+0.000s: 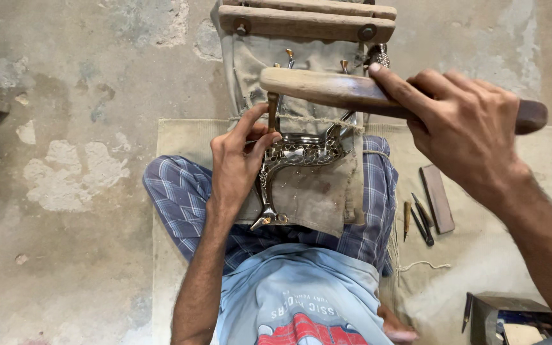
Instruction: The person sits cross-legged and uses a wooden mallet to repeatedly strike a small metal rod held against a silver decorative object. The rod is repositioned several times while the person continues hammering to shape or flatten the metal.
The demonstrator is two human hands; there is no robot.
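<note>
Left hand (236, 163) pinches chisel (272, 110) upright on metal piece (301, 153); right hand (464, 131) clenches mallet (352, 92) just above it

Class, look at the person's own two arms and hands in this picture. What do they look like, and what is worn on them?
Both forearms are bare: no sleeves reach them, and no gloves, watch, rings or bracelets show. The left hand and the right hand are uncovered, with short nails on the fingers. The forearms look lean and lightly haired.

Worn concrete floor (65, 211), beige mat (474, 249) on it (small chisels (420, 217), flat stone (437, 198), metal box (509, 316))
</note>
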